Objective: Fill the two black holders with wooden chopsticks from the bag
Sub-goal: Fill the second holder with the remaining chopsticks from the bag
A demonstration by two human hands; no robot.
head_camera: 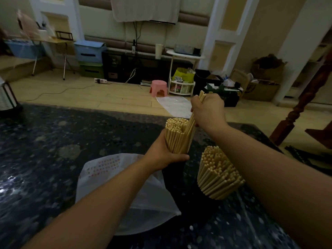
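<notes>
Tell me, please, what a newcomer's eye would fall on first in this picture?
Two pale sheaves of wooden chopsticks against the dark speckled table: the left hand grips the left black holder at centre, while the right hand holds a smaller bunch slanting into it. The right holder's chopsticks fan out, crammed, nearer right. A white plastic bag lies beneath the left forearm.

A pink stool [158, 88] is sitting on the pale wooden floor [89, 95] beneath cream panelled walls [100, 24].
</notes>
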